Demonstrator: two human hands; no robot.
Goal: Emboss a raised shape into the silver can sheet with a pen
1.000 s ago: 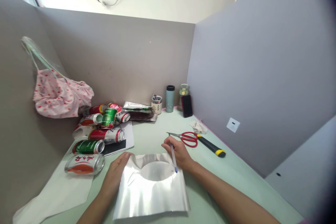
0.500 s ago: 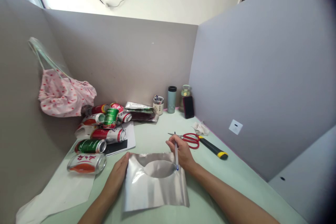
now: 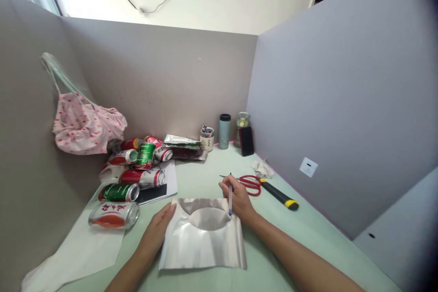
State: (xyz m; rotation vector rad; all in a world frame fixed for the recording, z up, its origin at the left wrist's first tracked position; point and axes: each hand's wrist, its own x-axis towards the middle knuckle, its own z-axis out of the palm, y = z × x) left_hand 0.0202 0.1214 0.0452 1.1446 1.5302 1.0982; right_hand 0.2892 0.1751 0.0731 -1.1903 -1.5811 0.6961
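A silvery thin metal sheet point(image 3: 201, 251) with a curled, shiny surface lies in front of me, showing an oval shape near its top. At its upper left edge, my left hand point(image 3: 160, 224) grips it with the thumb on top; the other fingertips are partly hidden. My right hand point(image 3: 239, 200) is closed around a clear pen point(image 3: 230, 198) by the sheet's upper right corner. The pen's blue end is over the sheet and its dark, thin end points away from me. Just beyond this hand are red-handled scissors point(image 3: 251, 185).
Several drink cans point(image 3: 114, 215) are heaped at the left, near white paper point(image 3: 92, 246). A black-and-yellow-handled tool point(image 3: 278, 194) and crumpled tissue point(image 3: 263, 169) lie right. Behind stand a pen pot point(image 3: 206, 140), a tumbler point(image 3: 224, 132) and a phone point(image 3: 246, 141). Grey partitions point(image 3: 164, 77) enclose the desk.
My left hand has shifted slightly right at the sheet's edge, and the sheet's lower edge sits a little higher. The pen has moved slightly with my right hand. The view has shifted a little.
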